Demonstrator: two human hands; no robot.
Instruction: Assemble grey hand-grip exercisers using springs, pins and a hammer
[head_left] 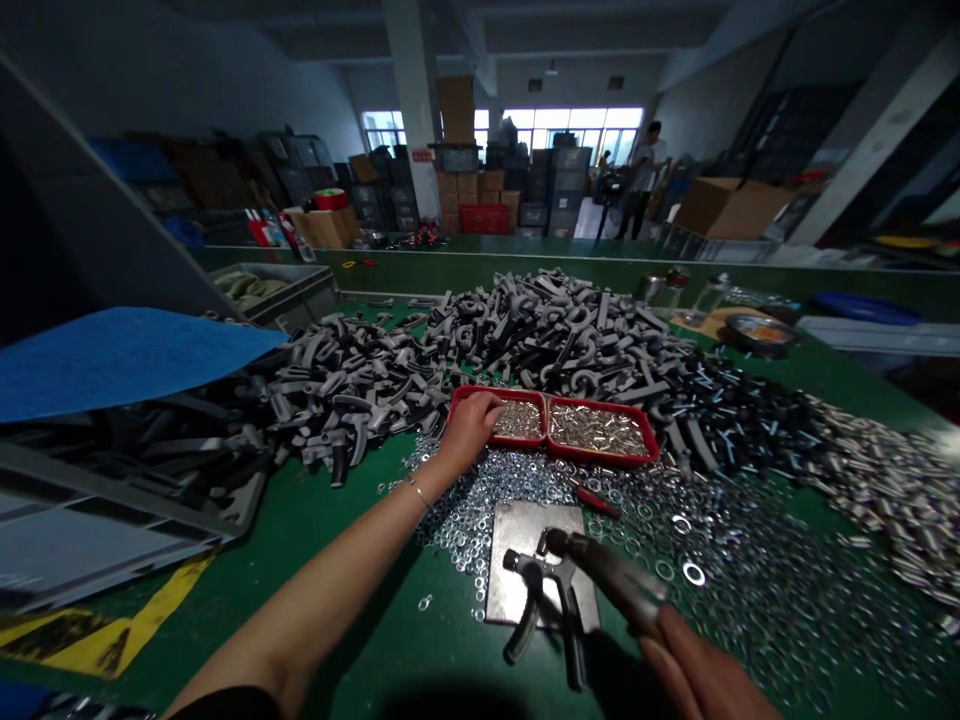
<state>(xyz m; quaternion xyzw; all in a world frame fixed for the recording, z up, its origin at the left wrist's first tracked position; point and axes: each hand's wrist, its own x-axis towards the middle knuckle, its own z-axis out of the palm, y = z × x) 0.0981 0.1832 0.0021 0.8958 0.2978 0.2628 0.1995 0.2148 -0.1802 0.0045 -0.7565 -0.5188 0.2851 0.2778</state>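
Note:
My left hand [469,428] reaches to the left red tray [517,441], which holds small metal pins. Its fingers are drawn together at the tray's left end, and what they pinch, if anything, is hidden. In my right hand [694,660] is a hammer [611,578], its handle gripped and its dark head over a metal plate [506,530]. A grey spring-clamp-like part with two handles [553,580] lies on that plate, close under the hammer head. Beside the first tray stands a second red tray [600,455] of longer metal pins.
Grey plastic parts [555,330] are heaped behind the trays. Loose washers [465,530] surround the plate, with a red-handled tool [598,502] among them. Metal sleeves [892,500] are piled at right. A grey crate [112,530] stands at left. One person [643,180] stands far back.

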